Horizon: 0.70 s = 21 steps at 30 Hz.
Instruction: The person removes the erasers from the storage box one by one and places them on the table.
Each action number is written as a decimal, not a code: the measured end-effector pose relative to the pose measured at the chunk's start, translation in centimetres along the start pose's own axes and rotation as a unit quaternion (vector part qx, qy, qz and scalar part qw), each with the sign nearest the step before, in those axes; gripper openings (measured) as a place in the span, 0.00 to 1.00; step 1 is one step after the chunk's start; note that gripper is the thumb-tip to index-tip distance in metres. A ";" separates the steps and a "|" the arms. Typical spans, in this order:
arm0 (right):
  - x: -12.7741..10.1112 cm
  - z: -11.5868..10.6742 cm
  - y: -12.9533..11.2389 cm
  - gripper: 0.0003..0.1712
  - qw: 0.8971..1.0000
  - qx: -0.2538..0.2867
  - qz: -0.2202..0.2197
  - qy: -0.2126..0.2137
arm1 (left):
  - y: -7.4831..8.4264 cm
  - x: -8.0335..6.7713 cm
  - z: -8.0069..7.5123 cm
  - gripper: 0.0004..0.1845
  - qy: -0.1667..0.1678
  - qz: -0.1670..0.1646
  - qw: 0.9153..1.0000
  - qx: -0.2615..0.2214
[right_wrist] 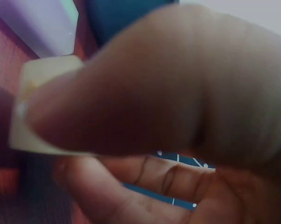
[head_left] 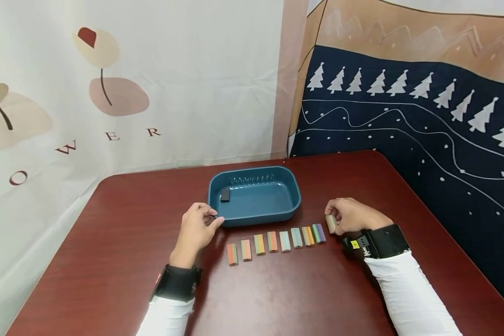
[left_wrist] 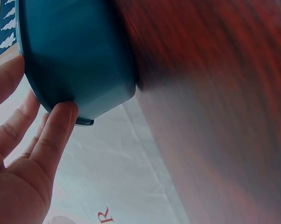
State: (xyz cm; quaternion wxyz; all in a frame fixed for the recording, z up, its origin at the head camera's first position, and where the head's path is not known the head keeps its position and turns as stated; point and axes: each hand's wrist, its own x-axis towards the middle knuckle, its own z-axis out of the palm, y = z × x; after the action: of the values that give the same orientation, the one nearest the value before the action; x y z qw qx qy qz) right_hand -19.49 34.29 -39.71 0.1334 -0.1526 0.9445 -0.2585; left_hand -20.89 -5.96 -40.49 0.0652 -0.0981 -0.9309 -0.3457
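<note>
A deep-blue rectangular dish (head_left: 258,219) stands on the table, with a small black block (head_left: 225,195) inside at its left. At the dish's front-left corner, my left hand (head_left: 197,228) holds the rim between thumb and fingers; the left wrist view shows fingertips (left_wrist: 66,109) against the outer wall. My right hand (head_left: 357,215) pinches a small cream block (head_left: 331,224) between thumb and fingers at the right end of a row. That row has several striped, multicoloured blocks (head_left: 272,241) in front of the dish. In the right wrist view, the thumb covers part of the cream block (right_wrist: 42,140).
The dark red-brown table (head_left: 130,261) spreads around the dish and the row. A pale printed curtain (head_left: 210,93) hangs behind, and a navy one with white trees (head_left: 403,116) hangs at the right. A purple-and-green block (head_left: 318,233) lies close beside the cream one.
</note>
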 end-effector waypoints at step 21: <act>1.1 0.8 -0.8 0.25 0.998 -0.014 0.036 -0.043 | -0.4 0.4 -0.1 0.11 -0.007 0.001 1.000 -0.004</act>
State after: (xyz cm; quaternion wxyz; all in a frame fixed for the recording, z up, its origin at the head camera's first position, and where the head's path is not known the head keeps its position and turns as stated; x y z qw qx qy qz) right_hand -20.01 32.85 -40.11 0.1805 -0.1315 0.9463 -0.2337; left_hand -21.39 -6.28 -40.60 0.0587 -0.1020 -0.9299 -0.3485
